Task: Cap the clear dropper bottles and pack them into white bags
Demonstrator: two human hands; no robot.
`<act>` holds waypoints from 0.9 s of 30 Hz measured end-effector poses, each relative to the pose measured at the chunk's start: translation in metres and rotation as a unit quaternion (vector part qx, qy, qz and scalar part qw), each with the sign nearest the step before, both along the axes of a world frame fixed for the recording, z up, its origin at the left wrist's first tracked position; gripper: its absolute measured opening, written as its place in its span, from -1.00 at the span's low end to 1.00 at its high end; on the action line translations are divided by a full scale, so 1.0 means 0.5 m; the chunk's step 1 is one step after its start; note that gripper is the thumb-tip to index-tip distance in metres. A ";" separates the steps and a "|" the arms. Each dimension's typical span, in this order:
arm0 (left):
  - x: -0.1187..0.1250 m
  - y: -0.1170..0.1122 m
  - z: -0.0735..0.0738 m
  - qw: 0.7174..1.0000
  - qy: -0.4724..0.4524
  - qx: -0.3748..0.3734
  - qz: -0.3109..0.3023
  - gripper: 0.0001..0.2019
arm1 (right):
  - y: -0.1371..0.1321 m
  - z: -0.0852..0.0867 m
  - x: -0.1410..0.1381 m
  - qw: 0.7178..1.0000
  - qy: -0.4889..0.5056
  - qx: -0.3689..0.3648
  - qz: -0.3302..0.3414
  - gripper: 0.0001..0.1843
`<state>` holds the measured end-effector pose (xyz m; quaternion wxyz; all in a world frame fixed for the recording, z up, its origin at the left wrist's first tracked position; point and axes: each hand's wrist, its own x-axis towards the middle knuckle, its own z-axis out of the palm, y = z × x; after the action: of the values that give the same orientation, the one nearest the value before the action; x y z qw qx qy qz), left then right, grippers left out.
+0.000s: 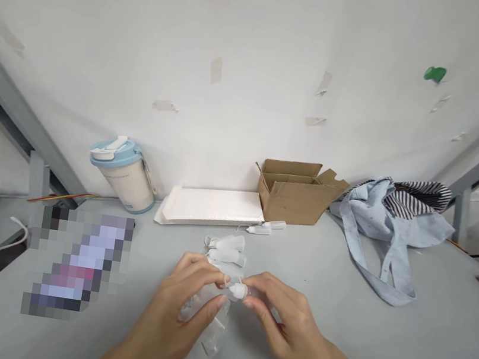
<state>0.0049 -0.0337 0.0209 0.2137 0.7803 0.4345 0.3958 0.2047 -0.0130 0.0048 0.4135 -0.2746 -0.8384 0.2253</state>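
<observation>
Between the thumb and fingers of my right hand point(286, 315) is a small dropper bottle point(238, 290) with a white pointed top. That top faces left, and my fingers partly hide the bottle's body. My left hand point(188, 310) is curved at the bottle's tip, its thumb and index finger apart. A small clear piece shows at the index fingertip; I cannot tell whether it is touched. Several translucent small bottles point(227, 255) lie in a row under and beside my left hand, partly hidden by it.
On the grey table point(430, 352) stand an open cardboard box point(294, 203) and a cream tumbler point(126, 183) with a blue lid. A flat white package point(213, 205) lies between them. Two small bottles point(259, 230) lie by the box. A blue cloth bag point(378, 218) is at right, a pixelated object point(78, 263) at left.
</observation>
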 end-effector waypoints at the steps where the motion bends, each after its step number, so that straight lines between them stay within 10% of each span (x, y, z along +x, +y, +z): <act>1: -0.002 0.002 -0.001 1.000 0.002 0.001 0.010 -0.88 | 0.001 0.001 0.001 1.000 -0.002 0.001 -0.005 -0.81; 27: 0.004 -0.002 0.003 0.999 -0.004 0.036 0.006 -0.91 | -0.006 0.006 -0.002 0.997 -0.017 -0.069 -0.020 -0.83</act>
<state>0.0069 -0.0349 0.0226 0.1844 0.7836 0.4235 0.4156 0.2038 -0.0159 0.0079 0.3833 -0.3229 -0.8222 0.2698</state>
